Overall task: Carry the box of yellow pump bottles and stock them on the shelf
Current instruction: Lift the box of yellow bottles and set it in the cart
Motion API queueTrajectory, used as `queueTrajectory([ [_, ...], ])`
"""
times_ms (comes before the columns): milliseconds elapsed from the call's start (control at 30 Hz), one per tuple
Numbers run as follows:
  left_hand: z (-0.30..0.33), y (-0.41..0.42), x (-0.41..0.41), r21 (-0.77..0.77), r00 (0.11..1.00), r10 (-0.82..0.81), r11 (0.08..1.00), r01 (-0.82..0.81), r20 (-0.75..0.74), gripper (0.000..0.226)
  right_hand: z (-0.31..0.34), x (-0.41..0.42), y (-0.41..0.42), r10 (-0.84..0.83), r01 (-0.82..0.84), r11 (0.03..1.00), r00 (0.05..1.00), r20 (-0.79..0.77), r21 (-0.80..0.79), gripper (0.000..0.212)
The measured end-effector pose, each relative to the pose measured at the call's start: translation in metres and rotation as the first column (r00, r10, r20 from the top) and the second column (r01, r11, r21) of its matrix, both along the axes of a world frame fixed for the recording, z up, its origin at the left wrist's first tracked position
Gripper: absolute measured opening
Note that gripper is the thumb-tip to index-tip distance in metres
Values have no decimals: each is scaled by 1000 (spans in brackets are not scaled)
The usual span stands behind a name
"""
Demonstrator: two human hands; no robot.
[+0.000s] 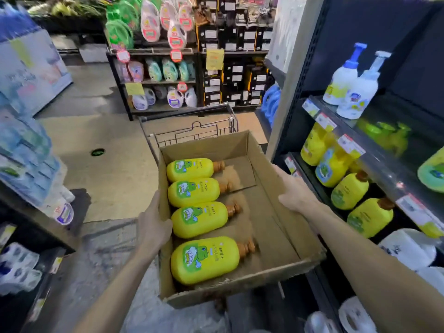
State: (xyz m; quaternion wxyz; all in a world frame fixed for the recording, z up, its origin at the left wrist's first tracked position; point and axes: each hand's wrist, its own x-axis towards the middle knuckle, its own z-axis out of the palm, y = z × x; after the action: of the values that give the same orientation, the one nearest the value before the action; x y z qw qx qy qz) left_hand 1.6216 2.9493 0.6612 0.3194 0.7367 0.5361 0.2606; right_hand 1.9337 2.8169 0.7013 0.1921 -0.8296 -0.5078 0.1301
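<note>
An open cardboard box (271, 212) is held in the air in front of me. Several yellow pump bottles (199, 218) with brown caps and green frog labels lie in a row along its left side. My left hand (153, 224) grips the box's left wall. My right hand (294, 191) clasps the right wall. To the right stands a dark shelf (374, 162) with more of the same yellow bottles (349, 192) upright on a lower level, close to my right hand.
A wire shopping cart (192, 131) stands just beyond the box. White pump bottles (355, 92) sit on the shelf's upper level, white packs (408, 248) lower down. Detergent racks (156, 68) fill the far side, and a stacked display (26, 145) lines the left.
</note>
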Motion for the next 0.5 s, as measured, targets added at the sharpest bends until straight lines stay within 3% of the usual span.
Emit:
queueTrajectory([
  [300,-66,83,69,-70,1000,11,998,-12,-15,88,-69,72,98,14,-21,997,995,-94,-78,101],
  [500,-109,96,112,-148,990,139,979,-138,-5,87,-126,118,158,60,-94,981,980,-192,-169,95],
])
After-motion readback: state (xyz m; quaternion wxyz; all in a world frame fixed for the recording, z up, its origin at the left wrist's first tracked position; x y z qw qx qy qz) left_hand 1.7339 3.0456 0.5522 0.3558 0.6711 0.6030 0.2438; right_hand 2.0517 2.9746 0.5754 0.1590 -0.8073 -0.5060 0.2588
